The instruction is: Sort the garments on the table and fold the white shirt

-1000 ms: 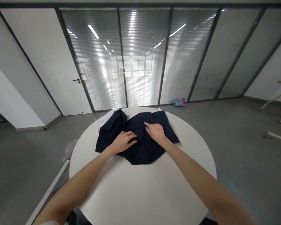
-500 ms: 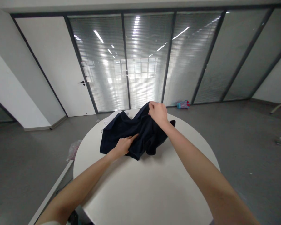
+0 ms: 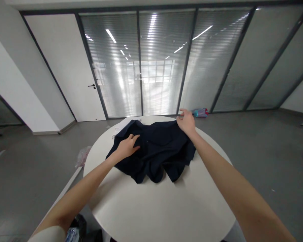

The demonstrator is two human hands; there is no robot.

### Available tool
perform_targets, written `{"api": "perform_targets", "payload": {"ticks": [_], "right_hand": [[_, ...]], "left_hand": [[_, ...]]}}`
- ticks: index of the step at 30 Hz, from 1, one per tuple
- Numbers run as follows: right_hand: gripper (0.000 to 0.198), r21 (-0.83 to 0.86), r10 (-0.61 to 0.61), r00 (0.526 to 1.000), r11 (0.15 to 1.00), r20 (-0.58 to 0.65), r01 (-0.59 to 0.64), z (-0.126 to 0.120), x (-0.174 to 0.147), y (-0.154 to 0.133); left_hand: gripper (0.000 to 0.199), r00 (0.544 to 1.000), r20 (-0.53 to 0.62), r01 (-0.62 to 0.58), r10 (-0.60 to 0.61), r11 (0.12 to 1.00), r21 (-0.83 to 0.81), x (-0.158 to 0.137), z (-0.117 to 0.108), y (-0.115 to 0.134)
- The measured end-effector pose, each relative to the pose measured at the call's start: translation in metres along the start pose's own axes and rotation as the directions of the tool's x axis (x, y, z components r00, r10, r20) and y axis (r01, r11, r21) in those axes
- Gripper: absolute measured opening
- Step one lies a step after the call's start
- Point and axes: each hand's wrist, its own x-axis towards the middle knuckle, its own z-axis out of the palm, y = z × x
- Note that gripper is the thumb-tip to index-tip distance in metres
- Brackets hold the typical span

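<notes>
We see a dark navy garment [image 3: 156, 153], soft and rumpled, spread across the far half of the round white surface [image 3: 161, 205]. Our left hand [image 3: 127, 146] lies on its left part, fingers curled into the cloth. Our right hand [image 3: 186, 121] grips the far right edge, fingers closed on the fabric. Something white [image 3: 126, 122] peeks out behind, mostly hidden.

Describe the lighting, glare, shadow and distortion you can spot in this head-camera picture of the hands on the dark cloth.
Head view: ceiling lights glare in streaks across the glass wall; the partition frames lean outward, wide-angle distortion; the dark cloth is nearly featureless, casting a soft shadow on the white table; the left hand and right hand look sharp.
</notes>
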Motion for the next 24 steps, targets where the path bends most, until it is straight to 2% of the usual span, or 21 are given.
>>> {"api": "perform_targets", "payload": {"ticks": [2, 3, 4, 6, 8, 9, 10, 11, 13, 15, 17, 18, 19, 21, 23, 24], "right_hand": [[0.030, -0.048, -0.186, 0.970, 0.979, 0.159, 0.196, 0.008, -0.020, -0.016], [0.026, -0.017, -0.285, 0.915, 0.953, 0.285, 0.302, 0.013, -0.031, -0.024], [0.024, 0.025, -0.362, 0.843, 0.923, 0.399, 0.385, 0.017, -0.041, -0.032], [0.022, 0.097, -0.441, 0.702, 0.876, 0.559, 0.472, 0.023, -0.060, -0.043], [0.023, 0.137, -0.462, 0.607, 0.853, 0.646, 0.503, 0.025, -0.075, -0.050], [0.022, 0.143, -0.463, 0.582, 0.848, 0.669, 0.510, 0.025, -0.081, -0.053], [0.021, 0.131, -0.454, 0.581, 0.849, 0.676, 0.512, 0.024, -0.085, -0.054], [0.021, 0.101, -0.438, 0.601, 0.854, 0.669, 0.510, 0.022, -0.089, -0.056], [0.027, 0.004, -0.391, 0.671, 0.866, 0.630, 0.500, 0.019, -0.092, -0.058], [0.033, -0.065, -0.354, 0.729, 0.876, 0.585, 0.478, 0.017, -0.091, -0.059], [0.024, 0.003, -0.358, 0.751, 0.903, 0.555, 0.429, 0.015, -0.085, -0.058], [0.021, 0.089, -0.361, 0.760, 0.923, 0.541, 0.375, 0.012, -0.080, -0.056], [0.027, 0.188, -0.349, 0.779, 0.937, 0.522, 0.293, 0.009, -0.073, -0.054], [0.043, 0.364, -0.247, 0.856, 0.928, 0.454, 0.075, -0.002, -0.057, -0.047], [0.047, 0.483, -0.018, 0.943, 0.862, 0.331, -0.153, -0.018, -0.036, -0.035], [0.044, 0.538, 0.120, 0.960, 0.807, 0.255, -0.244, -0.027, -0.026, -0.027]], "left_hand": [[0.076, 0.999, -0.039, -0.027, 0.031, 0.995, 0.093, 0.010, 0.022, 0.007], [0.077, 0.998, -0.041, -0.040, 0.047, 0.990, 0.138, 0.014, 0.034, 0.010], [0.070, 0.998, -0.040, -0.045, 0.053, 0.983, 0.176, 0.018, 0.044, 0.013], [0.044, 0.998, -0.031, -0.046, 0.054, 0.975, 0.217, 0.025, 0.060, 0.016], [0.030, 0.998, -0.013, -0.063, 0.067, 0.974, 0.217, 0.029, 0.067, 0.017], [0.029, 0.997, -0.004, -0.074, 0.076, 0.975, 0.210, 0.030, 0.067, 0.016], [0.030, 0.997, 0.001, -0.081, 0.082, 0.976, 0.202, 0.031, 0.065, 0.016], [0.030, 0.996, 0.001, -0.082, 0.084, 0.977, 0.199, 0.031, 0.060, 0.015], [0.029, 0.995, -0.048, -0.076, 0.085, 0.982, 0.172, 0.029, 0.045, 0.015], [0.029, 0.977, -0.176, -0.102, 0.117, 0.991, 0.092, 0.026, 0.025, 0.018], [0.029, 0.925, -0.337, -0.187, 0.173, 0.982, -0.008, 0.023, 0.003, 0.022], [0.029, 0.893, -0.405, -0.232, 0.196, 0.972, -0.042, 0.021, -0.007, 0.023], [0.029, 0.865, -0.455, -0.263, 0.210, 0.963, -0.057, 0.019, -0.017, 0.023], [0.028, 0.820, -0.537, -0.280, 0.198, 0.957, -0.075, 0.016, -0.033, 0.020], [0.026, 0.771, -0.622, -0.261, 0.139, 0.959, -0.109, 0.012, -0.045, 0.010], [0.025, 0.738, -0.668, -0.248, 0.094, 0.959, -0.140, 0.010, -0.050, 0.004]]}}
